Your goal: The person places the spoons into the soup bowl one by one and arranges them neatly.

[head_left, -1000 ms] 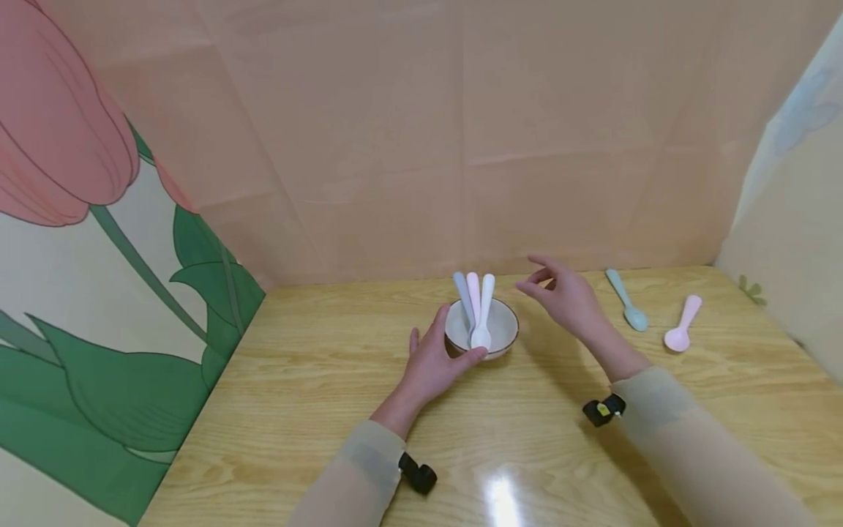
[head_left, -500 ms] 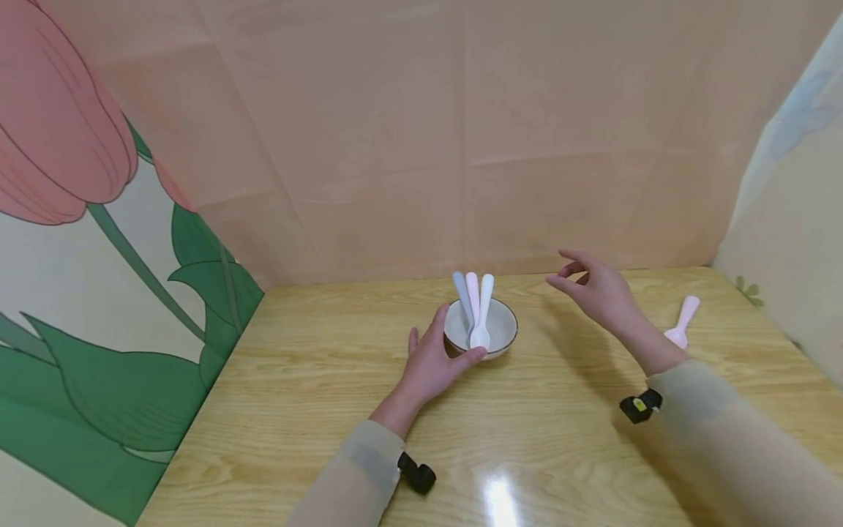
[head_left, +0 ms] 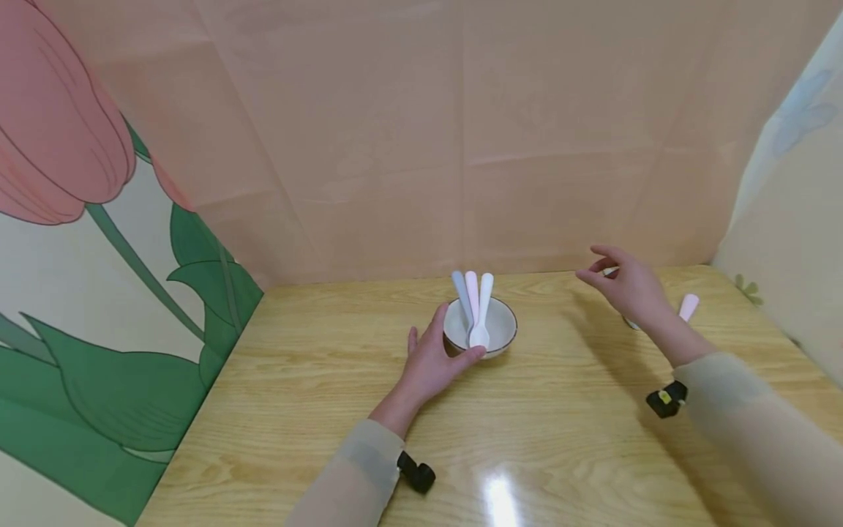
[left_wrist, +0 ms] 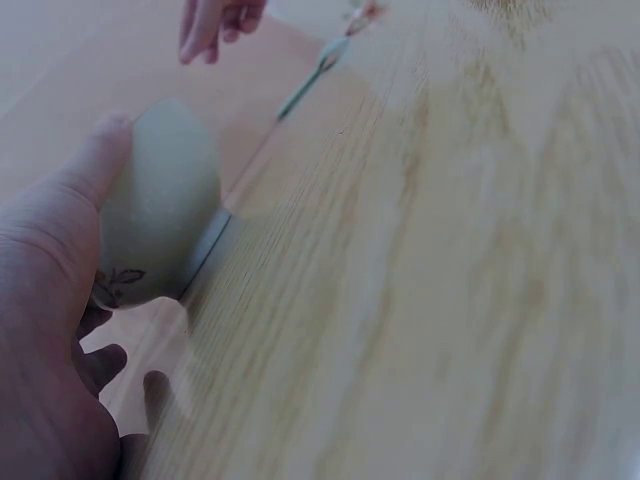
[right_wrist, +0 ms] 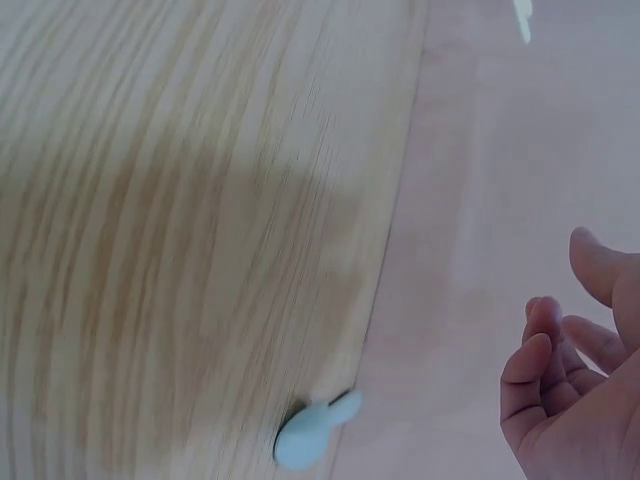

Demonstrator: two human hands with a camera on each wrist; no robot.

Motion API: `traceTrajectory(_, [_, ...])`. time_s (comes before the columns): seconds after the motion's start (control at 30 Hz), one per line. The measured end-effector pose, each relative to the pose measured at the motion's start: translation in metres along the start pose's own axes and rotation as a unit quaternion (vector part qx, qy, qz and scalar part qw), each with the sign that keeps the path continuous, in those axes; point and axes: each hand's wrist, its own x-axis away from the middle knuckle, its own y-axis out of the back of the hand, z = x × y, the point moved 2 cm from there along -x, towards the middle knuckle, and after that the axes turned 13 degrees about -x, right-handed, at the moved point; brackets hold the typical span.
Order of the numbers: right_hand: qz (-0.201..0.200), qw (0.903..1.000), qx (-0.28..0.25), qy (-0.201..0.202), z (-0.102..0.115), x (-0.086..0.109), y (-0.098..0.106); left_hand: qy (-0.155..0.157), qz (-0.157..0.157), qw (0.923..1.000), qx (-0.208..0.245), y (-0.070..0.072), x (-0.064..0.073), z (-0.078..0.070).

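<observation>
Bowl [head_left: 503,322], round, pale, dark-rimmed, holding three spoons [head_left: 484,307]

A peach sheet [head_left: 408,139] backs the wood-grain table [head_left: 309,351]; tulip artwork [head_left: 62,124] left.

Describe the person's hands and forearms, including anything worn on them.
The left hand and right hand are bare, without gloves. Long beige sleeves, greyer toward the cuffs, reach to the wrists. A small black device sits by each cuff; the right one shows a yellow mark.
</observation>
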Motion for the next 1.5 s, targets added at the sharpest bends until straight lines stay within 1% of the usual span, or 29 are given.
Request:
traceTrajectory(0.23, [-0.004, 0.9999, 0.004, -0.008, -0.013, -0.002, 0.014, 0.002, 0.001, 1.0, -0.001, 0.0, -0.001, 0.001])
traceTrajectory(0.5, [-0.009, 0.9996, 0.018, -0.019, -0.03, -0.003, 0.022, 0.001, -0.001, 1.0, -0.001, -0.001, -0.002, 0.001])
traceTrajectory(0.8, [-0.007, 0.9991, 0.028, -0.032, -0.053, -0.005, 0.026, 0.001, -0.003, 1.0, -0.001, 0.0, -0.001, 0.0])
traceTrajectory(1.0, [0.001, 0.9981, 0.036, -0.05, -0.067, -0.006, 0.029, 0.004, -0.002, 1.0, -0.002, 0.0, -0.002, 0.0])
traceTrajectory(1.33, [0.019, 0.9963, 0.048, -0.069, -0.081, -0.007, 0.03, 0.006, 0.001, 1.0, -0.002, 0.001, 0.0, 0.001])
traceTrajectory(1.5, [0.026, 0.9952, 0.056, -0.076, -0.091, -0.011, 0.028, 0.009, 0.003, 1.0, -0.004, 0.0, 0.001, 0.002])
